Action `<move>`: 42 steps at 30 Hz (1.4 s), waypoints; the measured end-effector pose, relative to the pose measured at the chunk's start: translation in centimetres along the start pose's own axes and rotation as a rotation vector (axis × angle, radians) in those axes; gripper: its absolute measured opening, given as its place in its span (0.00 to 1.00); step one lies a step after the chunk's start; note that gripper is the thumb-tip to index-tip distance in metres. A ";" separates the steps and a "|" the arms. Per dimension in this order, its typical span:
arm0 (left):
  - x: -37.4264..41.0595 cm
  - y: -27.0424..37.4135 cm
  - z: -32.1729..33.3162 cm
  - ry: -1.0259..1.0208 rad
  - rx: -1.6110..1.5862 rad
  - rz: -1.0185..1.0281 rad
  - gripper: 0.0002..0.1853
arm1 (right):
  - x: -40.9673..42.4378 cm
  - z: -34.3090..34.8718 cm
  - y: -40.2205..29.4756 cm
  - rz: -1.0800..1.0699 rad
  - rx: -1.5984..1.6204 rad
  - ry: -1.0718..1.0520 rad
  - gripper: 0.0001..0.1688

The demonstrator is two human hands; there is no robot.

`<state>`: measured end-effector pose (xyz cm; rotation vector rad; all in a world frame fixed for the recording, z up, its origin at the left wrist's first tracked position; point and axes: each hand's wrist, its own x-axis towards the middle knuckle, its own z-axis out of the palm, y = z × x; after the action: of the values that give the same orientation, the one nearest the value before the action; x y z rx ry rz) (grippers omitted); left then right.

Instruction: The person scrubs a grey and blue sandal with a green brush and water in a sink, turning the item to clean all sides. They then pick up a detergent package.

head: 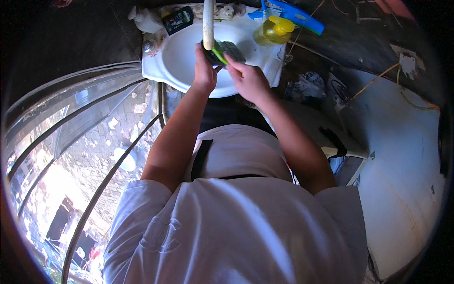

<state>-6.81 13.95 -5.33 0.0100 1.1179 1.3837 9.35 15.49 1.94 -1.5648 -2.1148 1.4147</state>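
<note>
Over the white washbasin (179,60), my left hand (205,72) holds a flat dark rectangular object (232,49), which seems to bear small writing. My right hand (251,81) grips a slim bright green handle (219,55), laid slantwise against the dark object. Whether a brush head or a blade sits on its far end is hidden. Directly above both things hangs the pale pipe-like spout (209,28), covering part of the dark object. I cannot make out any running water.
A white bottle (147,20) and a dark labelled package (178,20) stand on the basin's back left. At its right rim are a yellow pump bottle (271,32) and a blue spray bottle (298,16). A barred window (95,142) lies left; a pale panel (400,170) lies right.
</note>
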 end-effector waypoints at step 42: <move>-0.9 1.4 -15.0 0.413 0.363 -0.129 0.26 | 2.9 7.2 3.8 0.012 -0.431 -0.340 0.28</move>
<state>-17.03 4.85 -11.78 -0.0881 1.6749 1.0768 6.24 13.70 -5.87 -1.5559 -2.7668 1.3752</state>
